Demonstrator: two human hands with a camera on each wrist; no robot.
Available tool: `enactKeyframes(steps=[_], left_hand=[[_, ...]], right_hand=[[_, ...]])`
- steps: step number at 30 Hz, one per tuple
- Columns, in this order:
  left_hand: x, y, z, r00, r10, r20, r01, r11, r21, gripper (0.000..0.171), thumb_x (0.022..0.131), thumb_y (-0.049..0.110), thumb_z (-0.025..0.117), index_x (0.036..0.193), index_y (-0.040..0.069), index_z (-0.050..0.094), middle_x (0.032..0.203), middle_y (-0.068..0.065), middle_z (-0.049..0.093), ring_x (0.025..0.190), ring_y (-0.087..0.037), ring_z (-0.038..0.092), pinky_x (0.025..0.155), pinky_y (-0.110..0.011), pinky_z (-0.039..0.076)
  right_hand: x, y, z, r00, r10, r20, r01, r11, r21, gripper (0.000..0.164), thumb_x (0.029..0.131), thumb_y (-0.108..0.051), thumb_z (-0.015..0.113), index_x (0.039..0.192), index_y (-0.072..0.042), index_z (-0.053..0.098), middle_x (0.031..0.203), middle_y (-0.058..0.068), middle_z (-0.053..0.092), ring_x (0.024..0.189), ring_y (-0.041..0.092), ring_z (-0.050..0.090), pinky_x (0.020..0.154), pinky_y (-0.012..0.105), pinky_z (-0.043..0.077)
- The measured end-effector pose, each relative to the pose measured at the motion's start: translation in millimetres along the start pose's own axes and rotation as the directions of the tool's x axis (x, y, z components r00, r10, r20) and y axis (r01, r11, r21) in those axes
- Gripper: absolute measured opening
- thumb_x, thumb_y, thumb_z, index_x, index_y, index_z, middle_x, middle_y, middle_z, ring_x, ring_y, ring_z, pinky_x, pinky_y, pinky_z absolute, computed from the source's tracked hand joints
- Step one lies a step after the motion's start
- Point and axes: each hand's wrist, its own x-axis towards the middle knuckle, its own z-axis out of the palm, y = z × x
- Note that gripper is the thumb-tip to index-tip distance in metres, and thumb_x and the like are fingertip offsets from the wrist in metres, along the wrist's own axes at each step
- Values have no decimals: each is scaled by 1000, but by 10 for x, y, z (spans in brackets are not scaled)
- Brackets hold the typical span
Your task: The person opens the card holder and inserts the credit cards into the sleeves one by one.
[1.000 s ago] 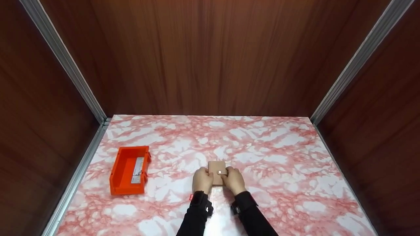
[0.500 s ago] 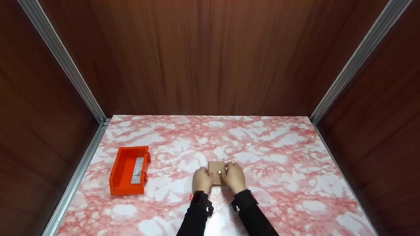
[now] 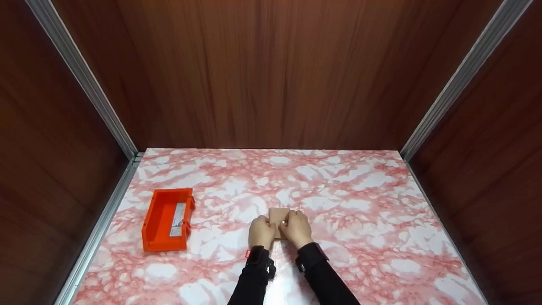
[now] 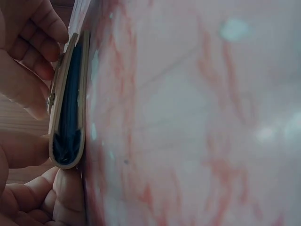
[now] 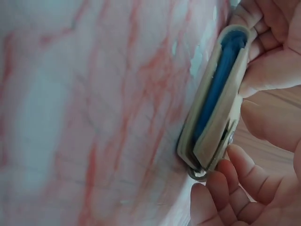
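Brown wood-look panels (image 3: pixel 271 76) enclose one red-and-white marbled table (image 3: pixel 360 203). Print on a pale label (image 3: pixel 177 220) inside one orange bin (image 3: pixel 165 246), at the person's left, is too small to read. One beige wallet (image 3: pixel 277 216) lies on the table between two hands. Left hand (image 3: pixel 261 232) grips its folded edge, thumb on top; right hand (image 3: pixel 297 229) pinches the strap side, partly hiding the snap button (image 3: pixel 284 222).
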Motion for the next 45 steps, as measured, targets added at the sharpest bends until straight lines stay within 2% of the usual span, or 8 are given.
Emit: enactKeyframes(steps=[4, 11, 24, 34, 45], left_hand=[[3, -9, 15, 1000, -3, -2, 3, 1000, 14, 14, 83, 13, 73, 90, 3, 68, 84, -11, 67, 80, -30, 66, 74, -45, 52], [6, -17, 31, 1000, -7, -7, 8, 1000, 19, 13, 83, 14, 74, 89, 4, 68, 84, -11, 67, 80, -30, 66, 74, -45, 51], [12, -15, 19, 1000, -15, -1, 15, 1000, 23, 12, 83, 15, 73, 89, 5, 68, 82, -8, 64, 78, -27, 64, 72, -43, 51], [22, -31, 35, 1000, 23, -16, -23, 999, 33, 13, 82, 14, 73, 86, 4, 67, 81, -10, 66, 76, -29, 66, 70, -44, 52], [10, -18, 13, 1000, 5, -6, -5, 999, 36, 14, 83, 16, 74, 87, 5, 67, 82, -9, 65, 78, -29, 65, 72, -43, 51]], right_hand=[[-1, -14, 11, 1000, 6, -4, -6, 1000, 4, 25, 71, -11, 77, 75, -6, 53, 78, 10, 50, 76, 35, 55, 64, 46, 47], [44, 15, 61, 996, 75, 45, -75, 997, 2, 28, 74, -13, 80, 76, -7, 52, 80, 11, 52, 81, 37, 57, 68, 48, 48], [74, 22, 72, 996, 72, 53, -71, 997, -25, 25, 77, -13, 77, 74, -8, 53, 78, 9, 53, 78, 34, 58, 68, 47, 49], [66, 38, 61, 1000, 13, 1, -13, 999, -32, 21, 79, -11, 74, 69, -8, 56, 73, 8, 54, 73, 31, 59, 66, 44, 49], [88, 38, 54, 999, -34, -42, 33, 999, -26, 19, 77, -5, 72, 64, -8, 58, 70, 6, 54, 65, 29, 58, 62, 42, 49]])
